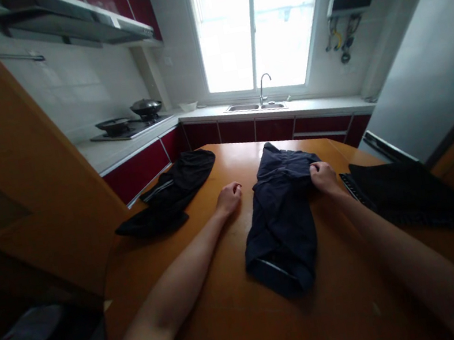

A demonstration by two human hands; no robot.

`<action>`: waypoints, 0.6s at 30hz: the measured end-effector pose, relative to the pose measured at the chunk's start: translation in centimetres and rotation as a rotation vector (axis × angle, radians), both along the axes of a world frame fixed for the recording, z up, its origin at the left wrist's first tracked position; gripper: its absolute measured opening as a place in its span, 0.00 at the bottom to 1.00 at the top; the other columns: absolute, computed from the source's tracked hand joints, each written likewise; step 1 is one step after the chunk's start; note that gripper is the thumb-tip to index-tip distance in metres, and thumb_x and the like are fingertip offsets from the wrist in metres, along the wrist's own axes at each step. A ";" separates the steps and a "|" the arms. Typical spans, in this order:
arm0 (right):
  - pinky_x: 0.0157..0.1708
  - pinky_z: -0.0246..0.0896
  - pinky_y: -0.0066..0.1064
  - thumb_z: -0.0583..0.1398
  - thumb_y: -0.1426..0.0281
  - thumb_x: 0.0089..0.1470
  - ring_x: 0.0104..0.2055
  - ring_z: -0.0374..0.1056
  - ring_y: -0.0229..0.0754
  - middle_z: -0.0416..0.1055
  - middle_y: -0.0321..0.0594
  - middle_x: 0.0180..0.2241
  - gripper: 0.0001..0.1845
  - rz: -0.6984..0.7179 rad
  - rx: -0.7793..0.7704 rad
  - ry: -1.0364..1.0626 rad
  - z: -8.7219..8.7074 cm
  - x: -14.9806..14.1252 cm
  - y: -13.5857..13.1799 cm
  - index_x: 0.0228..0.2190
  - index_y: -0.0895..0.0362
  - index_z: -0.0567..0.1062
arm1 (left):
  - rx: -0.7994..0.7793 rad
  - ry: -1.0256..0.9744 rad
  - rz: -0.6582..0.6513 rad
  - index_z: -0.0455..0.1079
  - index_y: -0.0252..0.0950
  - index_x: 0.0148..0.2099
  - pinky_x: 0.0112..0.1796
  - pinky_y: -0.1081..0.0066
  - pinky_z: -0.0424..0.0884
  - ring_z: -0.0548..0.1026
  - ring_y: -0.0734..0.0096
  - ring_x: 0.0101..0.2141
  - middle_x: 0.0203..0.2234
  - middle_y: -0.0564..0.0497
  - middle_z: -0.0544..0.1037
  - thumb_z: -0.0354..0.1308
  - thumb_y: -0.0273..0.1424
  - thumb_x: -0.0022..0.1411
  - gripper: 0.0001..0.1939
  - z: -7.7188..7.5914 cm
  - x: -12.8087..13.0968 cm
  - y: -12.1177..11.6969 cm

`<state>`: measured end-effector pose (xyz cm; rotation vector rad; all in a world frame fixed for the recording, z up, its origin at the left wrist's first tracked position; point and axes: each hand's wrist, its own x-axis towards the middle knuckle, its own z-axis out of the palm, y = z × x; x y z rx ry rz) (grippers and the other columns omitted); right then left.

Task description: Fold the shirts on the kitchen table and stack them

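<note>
A dark navy garment (281, 213), perhaps shorts or trousers, lies lengthwise on the wooden table (221, 335). Its far part is gathered and wrinkled, and a thin pale line shows inside the opening at its near end. On the garment's far right edge, my right hand (324, 177) is closed with the cloth pinched between thumb and fingers. My left hand (229, 198) rests just left of the garment, apart from it, fingers curled in with nothing visible in them.
At the table's left lies a crumpled black garment (173, 188); folded black cloth (402, 192) lies at the right. Beyond are a counter with a sink (245, 107), a stove (134, 129) bearing two pans, and a window. A fridge (431, 58) stands to the right.
</note>
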<state>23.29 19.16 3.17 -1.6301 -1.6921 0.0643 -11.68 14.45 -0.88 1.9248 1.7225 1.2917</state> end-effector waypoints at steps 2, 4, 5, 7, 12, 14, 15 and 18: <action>0.52 0.61 0.40 0.54 0.68 0.63 0.50 0.70 0.50 0.76 0.53 0.46 0.16 0.041 -0.031 -0.008 -0.4 -1.1 -1.3 0.43 0.61 0.79 | -0.006 0.043 -0.061 0.79 0.36 0.41 0.43 0.67 0.71 0.78 0.61 0.37 0.37 0.45 0.83 0.54 0.33 0.63 0.13 0.1 0.8 -0.3; 0.52 0.60 0.40 0.56 0.65 0.61 0.51 0.69 0.51 0.76 0.50 0.48 0.16 0.105 -0.029 -0.037 -0.6 -2.3 -2.7 0.44 0.58 0.79 | -0.009 0.070 -0.127 0.80 0.37 0.42 0.45 0.66 0.71 0.78 0.60 0.39 0.38 0.45 0.83 0.54 0.34 0.64 0.13 0.3 1.7 -0.7; 0.53 0.59 0.41 0.56 0.64 0.61 0.53 0.67 0.52 0.75 0.49 0.50 0.16 0.140 -0.020 -0.058 -0.6 -2.9 -3.4 0.46 0.57 0.78 | -0.008 0.077 -0.158 0.80 0.38 0.42 0.46 0.66 0.71 0.78 0.60 0.41 0.39 0.46 0.83 0.55 0.34 0.64 0.13 0.4 2.1 -0.9; 0.54 0.56 0.45 0.57 0.63 0.61 0.56 0.64 0.54 0.73 0.49 0.53 0.19 0.205 0.009 -0.103 -0.4 -4.1 -4.8 0.50 0.56 0.76 | -0.005 0.078 -0.207 0.80 0.38 0.43 0.48 0.66 0.70 0.78 0.60 0.43 0.40 0.47 0.83 0.55 0.35 0.64 0.13 0.6 3.0 -1.3; 0.57 0.51 0.47 0.56 0.65 0.62 0.58 0.61 0.54 0.72 0.50 0.54 0.17 0.289 0.085 -0.166 0.6 -7.0 -7.4 0.49 0.56 0.76 | -0.018 0.005 -0.235 0.79 0.37 0.50 0.44 0.67 0.74 0.80 0.62 0.39 0.42 0.46 0.83 0.54 0.36 0.66 0.16 0.6 4.4 -1.9; 0.56 0.53 0.44 0.55 0.66 0.63 0.55 0.63 0.53 0.73 0.49 0.50 0.15 0.321 0.074 -0.177 0.8 -8.0 -8.3 0.46 0.56 0.78 | -0.026 -0.036 -0.214 0.76 0.36 0.55 0.41 0.67 0.76 0.81 0.63 0.37 0.42 0.45 0.83 0.54 0.35 0.67 0.19 0.3 4.7 -1.9; 0.55 0.54 0.42 0.55 0.66 0.63 0.53 0.63 0.52 0.74 0.49 0.49 0.15 0.341 0.057 -0.179 0.7 -8.4 -8.7 0.44 0.55 0.78 | -0.028 -0.053 -0.199 0.74 0.36 0.57 0.41 0.66 0.76 0.81 0.62 0.37 0.42 0.44 0.83 0.54 0.35 0.67 0.20 0.2 4.8 -1.8; 0.54 0.57 0.37 0.53 0.66 0.64 0.52 0.66 0.50 0.74 0.48 0.48 0.15 0.417 -0.017 -0.147 0.2 -9.2 -9.4 0.45 0.56 0.78 | -0.046 -0.096 -0.181 0.74 0.35 0.57 0.43 0.65 0.76 0.81 0.61 0.40 0.44 0.43 0.83 0.56 0.34 0.66 0.20 -0.2 5.2 -1.5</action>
